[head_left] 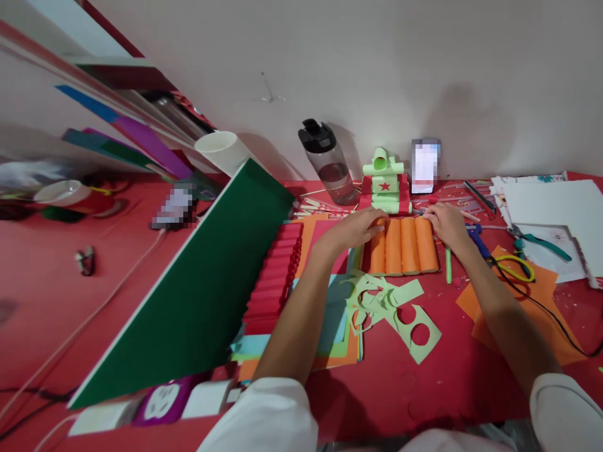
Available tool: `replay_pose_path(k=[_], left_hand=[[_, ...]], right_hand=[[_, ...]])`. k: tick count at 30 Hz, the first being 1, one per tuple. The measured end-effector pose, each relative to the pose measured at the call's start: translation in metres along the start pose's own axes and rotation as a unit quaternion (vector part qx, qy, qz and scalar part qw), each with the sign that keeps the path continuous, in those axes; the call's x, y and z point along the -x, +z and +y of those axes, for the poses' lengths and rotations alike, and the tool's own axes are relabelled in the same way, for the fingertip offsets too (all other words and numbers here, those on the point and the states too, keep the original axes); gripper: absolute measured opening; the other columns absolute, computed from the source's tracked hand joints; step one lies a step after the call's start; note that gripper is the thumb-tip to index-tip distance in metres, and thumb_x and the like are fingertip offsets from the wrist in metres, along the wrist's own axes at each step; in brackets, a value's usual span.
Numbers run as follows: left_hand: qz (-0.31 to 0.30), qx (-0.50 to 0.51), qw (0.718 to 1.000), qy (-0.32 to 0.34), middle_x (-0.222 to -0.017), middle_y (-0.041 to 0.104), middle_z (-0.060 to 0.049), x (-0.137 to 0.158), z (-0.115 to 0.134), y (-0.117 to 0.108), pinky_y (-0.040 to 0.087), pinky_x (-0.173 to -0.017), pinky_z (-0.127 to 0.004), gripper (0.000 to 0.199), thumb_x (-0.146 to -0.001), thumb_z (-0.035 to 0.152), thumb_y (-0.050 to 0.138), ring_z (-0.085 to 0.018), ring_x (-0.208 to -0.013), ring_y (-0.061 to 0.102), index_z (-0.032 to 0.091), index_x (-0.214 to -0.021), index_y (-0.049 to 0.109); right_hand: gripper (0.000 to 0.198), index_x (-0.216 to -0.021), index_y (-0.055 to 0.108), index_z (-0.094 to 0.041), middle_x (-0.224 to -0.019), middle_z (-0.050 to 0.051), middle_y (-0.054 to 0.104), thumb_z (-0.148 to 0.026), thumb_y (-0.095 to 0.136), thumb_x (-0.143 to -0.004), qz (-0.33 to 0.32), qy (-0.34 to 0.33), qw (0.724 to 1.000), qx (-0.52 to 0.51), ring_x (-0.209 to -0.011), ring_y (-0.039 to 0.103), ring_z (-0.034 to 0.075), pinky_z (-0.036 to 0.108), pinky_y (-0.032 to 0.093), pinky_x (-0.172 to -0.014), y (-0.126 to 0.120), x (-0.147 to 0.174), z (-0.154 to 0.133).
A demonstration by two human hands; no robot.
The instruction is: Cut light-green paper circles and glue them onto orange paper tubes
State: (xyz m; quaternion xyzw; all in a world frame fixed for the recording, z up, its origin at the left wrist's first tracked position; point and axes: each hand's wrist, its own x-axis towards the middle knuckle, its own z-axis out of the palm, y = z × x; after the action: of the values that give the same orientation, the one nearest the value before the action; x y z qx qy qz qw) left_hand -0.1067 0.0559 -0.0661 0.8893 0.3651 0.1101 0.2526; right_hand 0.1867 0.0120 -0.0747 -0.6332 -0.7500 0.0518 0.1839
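Several orange paper rolls [402,246] lie side by side as one panel on the red table. My left hand [362,227] grips the panel's far left corner, fingers curled over the edge. At the far right corner my right hand [443,221] holds it with bent fingertips. Right behind stands a light green paper model [384,185] with a red star and red sides. Light green paper scraps [396,314] with round holes lie in front of the rolls. A thin green paper roll [448,265] rests near my right wrist.
Left of my arm are red pleated paper [273,282], stacked coloured sheets [336,320] and a leaning green board [198,289]. A bottle [330,166] and a phone [425,166] stand at the wall. A glue gun [478,238], pliers [541,242] and orange paper [541,320] lie right.
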Motion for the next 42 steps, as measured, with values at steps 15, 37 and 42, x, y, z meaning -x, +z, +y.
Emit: replay_pose_path(k=[15,37,42], left_hand=[[-0.138,-0.071,0.985,-0.069,-0.109,0.077,-0.007,0.017,0.058,-0.033,0.043,-0.069,-0.029,0.018,-0.094,0.022,0.060,-0.022,-0.089,0.069,0.021,-0.106,0.073],[-0.002,-0.039,0.995,-0.090,-0.098,0.063,-0.009,0.063,0.085,0.029,0.050,-0.071,-0.035,0.020,-0.102,0.033,0.043,-0.020,-0.075,0.059,0.021,-0.094,0.056],[0.189,0.229,0.953,-0.053,-0.089,0.060,-0.004,0.064,0.070,-0.012,0.050,-0.069,-0.029,0.024,-0.098,0.045,0.054,-0.015,-0.071,0.054,0.022,-0.090,0.051]], right_hand=[[0.021,-0.101,0.079,-0.022,-0.111,0.008,0.083,-0.029,0.059,-0.102,-0.029,-0.053,0.991,-0.119,-0.100,0.073,0.028,0.036,0.047,-0.087,-0.063,0.008,-0.013],[0.023,-0.105,0.074,-0.025,-0.063,0.000,0.067,-0.043,0.060,-0.101,-0.253,-0.051,0.951,-0.169,-0.057,0.061,0.019,0.032,0.041,-0.061,-0.115,0.024,0.013],[0.028,-0.110,0.071,-0.024,-0.061,-0.003,0.064,-0.046,0.055,-0.102,-0.285,-0.076,0.904,-0.309,-0.053,0.057,0.016,0.029,0.042,-0.058,-0.119,0.028,0.005]])
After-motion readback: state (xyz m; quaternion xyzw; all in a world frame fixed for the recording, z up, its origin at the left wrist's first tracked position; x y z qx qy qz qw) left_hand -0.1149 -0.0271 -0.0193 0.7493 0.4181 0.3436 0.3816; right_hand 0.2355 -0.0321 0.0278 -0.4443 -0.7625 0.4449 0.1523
